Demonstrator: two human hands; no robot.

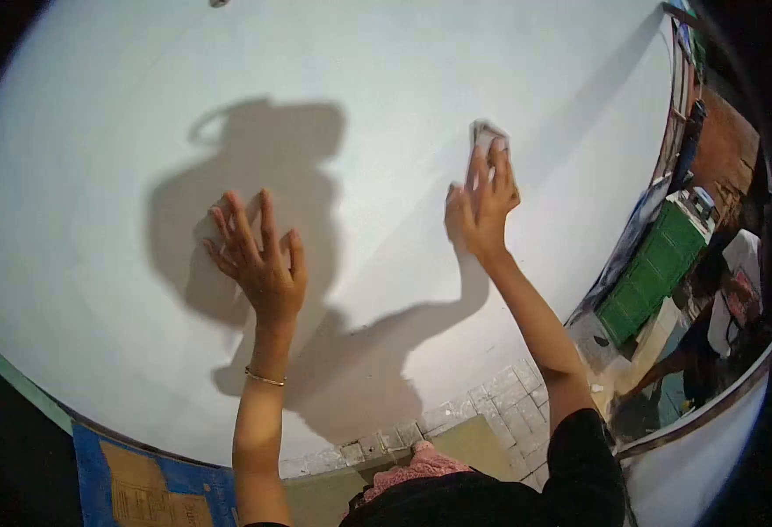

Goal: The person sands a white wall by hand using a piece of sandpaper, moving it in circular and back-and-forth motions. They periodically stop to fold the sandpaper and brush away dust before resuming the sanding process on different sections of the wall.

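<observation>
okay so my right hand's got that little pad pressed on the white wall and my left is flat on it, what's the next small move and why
Probably slide the pad sideways or downward in a short stroke. The right hand presses it flat against the white wall near the top of its reach, with the arm well extended, while the left hand is spread open on the wall, likely bracing. Plain wall lies all around the pad.
</observation>
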